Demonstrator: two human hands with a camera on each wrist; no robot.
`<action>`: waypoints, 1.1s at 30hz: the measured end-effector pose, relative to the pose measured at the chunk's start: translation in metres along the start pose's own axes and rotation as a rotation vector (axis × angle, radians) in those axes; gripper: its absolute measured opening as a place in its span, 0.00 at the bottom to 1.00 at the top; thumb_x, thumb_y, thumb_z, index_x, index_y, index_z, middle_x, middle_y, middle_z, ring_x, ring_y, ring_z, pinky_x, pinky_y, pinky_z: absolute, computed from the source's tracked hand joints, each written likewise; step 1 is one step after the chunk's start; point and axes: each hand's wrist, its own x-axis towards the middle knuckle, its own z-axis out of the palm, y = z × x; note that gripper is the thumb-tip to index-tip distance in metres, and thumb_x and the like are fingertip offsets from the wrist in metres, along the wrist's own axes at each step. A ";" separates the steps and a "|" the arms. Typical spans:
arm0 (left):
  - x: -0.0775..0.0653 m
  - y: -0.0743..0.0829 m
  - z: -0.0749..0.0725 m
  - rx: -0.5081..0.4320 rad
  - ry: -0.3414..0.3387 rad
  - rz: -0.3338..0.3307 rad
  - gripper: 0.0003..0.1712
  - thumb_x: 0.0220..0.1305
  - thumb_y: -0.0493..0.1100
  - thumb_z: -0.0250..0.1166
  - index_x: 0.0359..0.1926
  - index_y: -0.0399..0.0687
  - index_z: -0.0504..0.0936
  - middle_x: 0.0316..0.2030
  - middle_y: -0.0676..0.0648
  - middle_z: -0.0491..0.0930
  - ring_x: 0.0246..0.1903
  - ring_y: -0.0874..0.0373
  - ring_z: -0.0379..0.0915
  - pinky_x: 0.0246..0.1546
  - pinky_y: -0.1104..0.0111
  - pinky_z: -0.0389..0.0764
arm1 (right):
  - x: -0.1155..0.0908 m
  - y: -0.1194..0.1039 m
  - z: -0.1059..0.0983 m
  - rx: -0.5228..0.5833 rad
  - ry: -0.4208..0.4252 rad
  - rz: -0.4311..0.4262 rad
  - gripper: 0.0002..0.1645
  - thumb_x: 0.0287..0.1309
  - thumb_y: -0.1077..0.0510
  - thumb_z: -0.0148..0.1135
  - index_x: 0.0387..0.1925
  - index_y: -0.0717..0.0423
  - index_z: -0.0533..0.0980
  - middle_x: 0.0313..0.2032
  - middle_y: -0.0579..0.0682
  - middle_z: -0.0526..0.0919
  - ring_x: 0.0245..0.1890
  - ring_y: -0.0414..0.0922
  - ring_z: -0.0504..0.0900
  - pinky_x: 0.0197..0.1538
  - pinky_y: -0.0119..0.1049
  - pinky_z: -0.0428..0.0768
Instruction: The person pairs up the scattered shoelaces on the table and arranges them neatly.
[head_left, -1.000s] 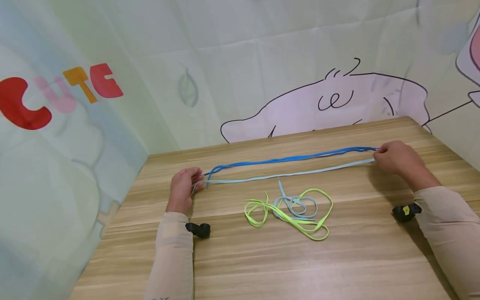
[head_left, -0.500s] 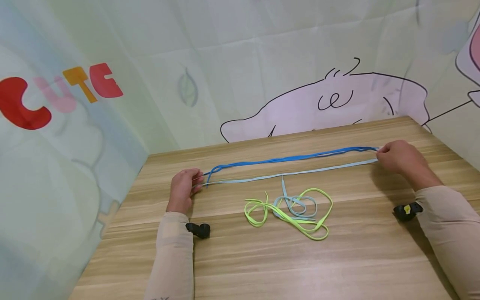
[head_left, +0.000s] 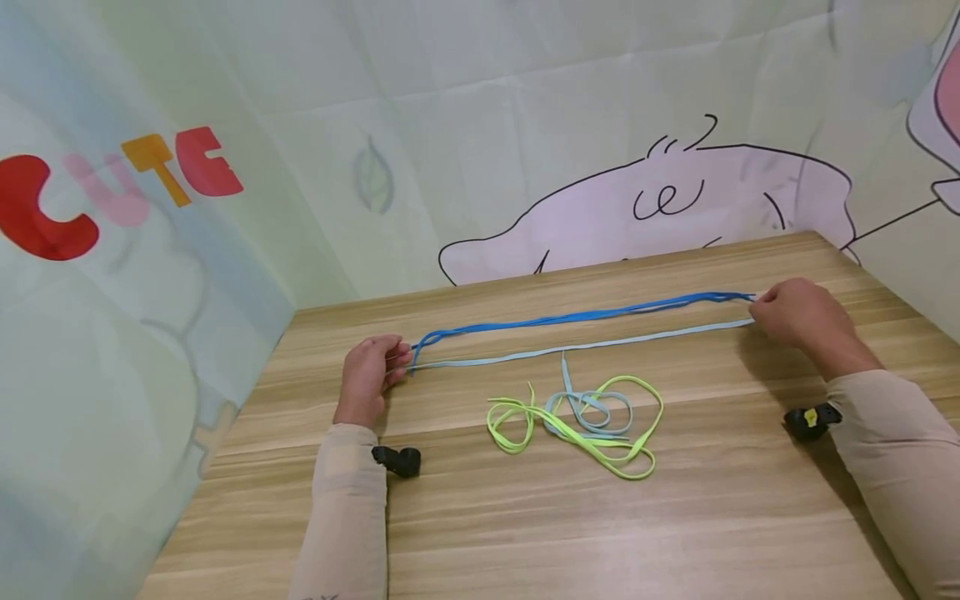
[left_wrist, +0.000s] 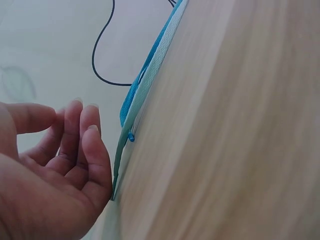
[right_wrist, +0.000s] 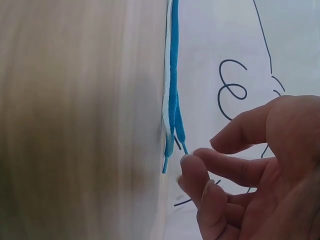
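Note:
A pair of blue shoelaces point(head_left: 585, 316) lies stretched side by side across the far part of the table. In front of them runs a straightened light blue shoelace point(head_left: 525, 356). My left hand point(head_left: 363, 379) rests at the left ends, fingers loosely bent; in the left wrist view the light blue lace passes along the outside of its fingers. At the right ends is my right hand point(head_left: 802, 315), its thumb apart from the forefinger in the right wrist view. A blue lace tip point(right_wrist: 185, 148) meets or passes behind a fingertip there. Its hold on the light blue end is hidden.
Nearer the middle, a yellow-green shoelace point(head_left: 637, 477) lies loosely looped over another light blue shoelace point(head_left: 567, 379), whose tip reaches the straightened one. The wooden table point(head_left: 525, 533) meets a printed cloth point(head_left: 487, 167) at its back and left.
The light blue lace has shifted slightly right, and its bent left end has drawn straighter. My right hand moved a little right, then eased back. My left hand has hardly moved.

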 end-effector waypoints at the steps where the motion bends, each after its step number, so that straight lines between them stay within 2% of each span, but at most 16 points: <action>1: 0.000 0.000 0.001 0.002 -0.004 0.003 0.20 0.75 0.44 0.57 0.58 0.34 0.74 0.36 0.52 0.84 0.36 0.64 0.82 0.32 0.76 0.80 | 0.000 -0.001 0.000 0.000 0.000 0.004 0.24 0.65 0.52 0.50 0.44 0.71 0.78 0.35 0.61 0.75 0.34 0.57 0.72 0.30 0.44 0.69; 9: 0.000 -0.001 0.010 0.003 -0.047 0.014 0.20 0.76 0.43 0.56 0.59 0.33 0.74 0.34 0.52 0.83 0.33 0.63 0.81 0.31 0.76 0.79 | 0.000 -0.013 0.003 0.007 -0.017 -0.001 0.28 0.66 0.50 0.49 0.52 0.73 0.74 0.48 0.68 0.75 0.39 0.60 0.72 0.36 0.48 0.71; 19: -0.005 0.002 0.028 0.092 -0.119 0.014 0.20 0.76 0.43 0.55 0.58 0.32 0.75 0.36 0.50 0.83 0.34 0.62 0.82 0.36 0.73 0.80 | -0.003 -0.035 0.011 0.023 -0.036 -0.064 0.27 0.66 0.50 0.50 0.51 0.71 0.75 0.49 0.68 0.77 0.39 0.58 0.73 0.36 0.48 0.73; 26: -0.008 0.004 0.046 0.192 -0.225 0.032 0.20 0.76 0.44 0.56 0.57 0.33 0.76 0.39 0.47 0.82 0.36 0.59 0.82 0.35 0.72 0.80 | -0.010 -0.058 0.018 0.025 -0.019 -0.194 0.23 0.60 0.53 0.50 0.47 0.66 0.79 0.46 0.64 0.82 0.36 0.54 0.76 0.32 0.42 0.72; 33: -0.015 0.003 0.062 0.271 -0.305 0.048 0.19 0.76 0.46 0.56 0.55 0.33 0.78 0.38 0.45 0.83 0.37 0.58 0.82 0.36 0.69 0.80 | -0.021 -0.083 0.027 0.029 -0.042 -0.265 0.20 0.64 0.51 0.50 0.45 0.61 0.79 0.46 0.61 0.83 0.41 0.54 0.79 0.40 0.49 0.76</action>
